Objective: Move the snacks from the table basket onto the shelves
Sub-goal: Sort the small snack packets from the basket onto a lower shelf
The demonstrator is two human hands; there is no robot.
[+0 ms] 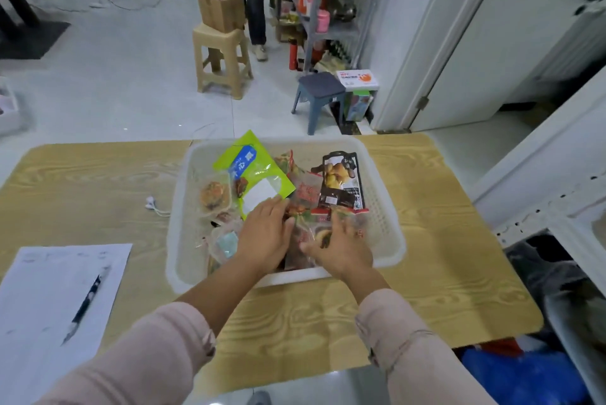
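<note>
I see a white basket on the wood-grain surface, full of snacks: a green packet leaning at the back left, a black packet to its right, and clear-wrapped snacks around them. My left grip lies flat against the green packet's lower edge. My right grip spreads over clear wrappers at the near side. Left of the basket lie earphones and a pen on paper.

Translucent plastic basket, wood-grain table
</note>
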